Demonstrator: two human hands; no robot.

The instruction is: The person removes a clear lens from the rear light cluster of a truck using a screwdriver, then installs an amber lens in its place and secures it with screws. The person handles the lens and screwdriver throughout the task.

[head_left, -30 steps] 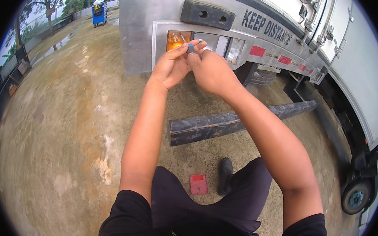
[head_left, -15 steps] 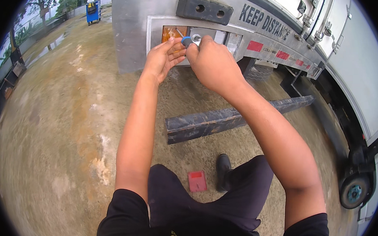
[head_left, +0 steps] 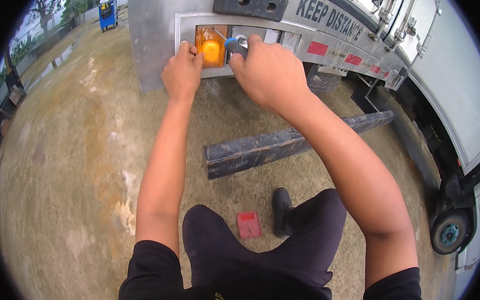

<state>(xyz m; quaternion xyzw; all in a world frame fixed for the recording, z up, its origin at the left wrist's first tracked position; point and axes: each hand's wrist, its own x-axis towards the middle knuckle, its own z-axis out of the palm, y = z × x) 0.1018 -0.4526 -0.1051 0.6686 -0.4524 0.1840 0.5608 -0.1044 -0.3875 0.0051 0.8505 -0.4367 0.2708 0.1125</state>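
An amber indicator lens, glowing from within, is set in the metal rear panel of a truck. My left hand is at its left edge, thumb and fingers closed against the rim. My right hand is wrapped round a screwdriver with a dark grip and blue collar. Its thin shaft slants up and left, the tip at a screw near the top of the lens. Right of the lens sits an uncovered lamp housing with a round bulb or reflector, partly behind my right hand.
A red plastic lens lies on the concrete between my feet. A long dark beam crosses below my arms. Above the lamps juts a black rubber bumper block. A blue cart stands far left; another truck's wheel is at right.
My left hand has moved left and down from beside the screwdriver to the lens's left edge, its fingers closing. The amber lens now glows brightly. The screwdriver stays at the lens top.
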